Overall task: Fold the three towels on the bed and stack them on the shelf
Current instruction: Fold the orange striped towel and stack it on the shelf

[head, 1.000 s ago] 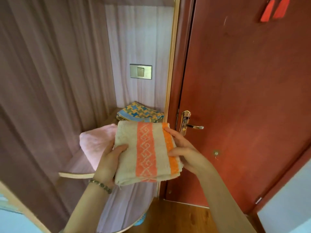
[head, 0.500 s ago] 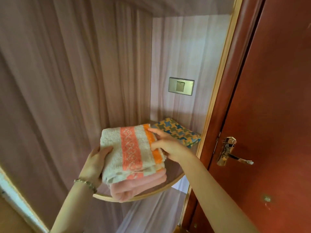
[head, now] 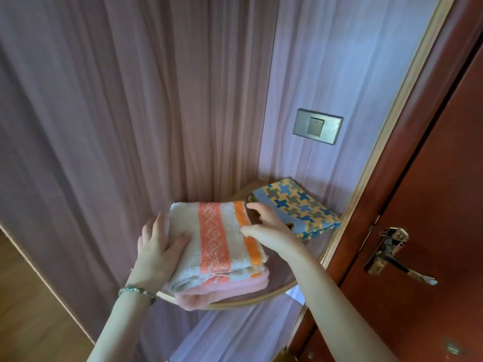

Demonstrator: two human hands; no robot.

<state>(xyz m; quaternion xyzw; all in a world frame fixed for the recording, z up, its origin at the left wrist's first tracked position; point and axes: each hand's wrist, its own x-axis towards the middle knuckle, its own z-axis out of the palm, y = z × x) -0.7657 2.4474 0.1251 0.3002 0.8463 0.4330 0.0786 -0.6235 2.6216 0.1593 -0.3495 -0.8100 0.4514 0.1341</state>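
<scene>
Head view, hands (head: 159, 246) flanking striped towel (head: 217, 241) atop pink towel (head: 224, 288), overhanging shelf (head: 277, 288) rim

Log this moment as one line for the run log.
striped towel on pink towel | both hands on it | patterned towel apart | shelf

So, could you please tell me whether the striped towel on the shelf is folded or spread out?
Folded. The striped towel is a compact rectangle with layered edges showing at its near end, resting on the pink towel.
</scene>
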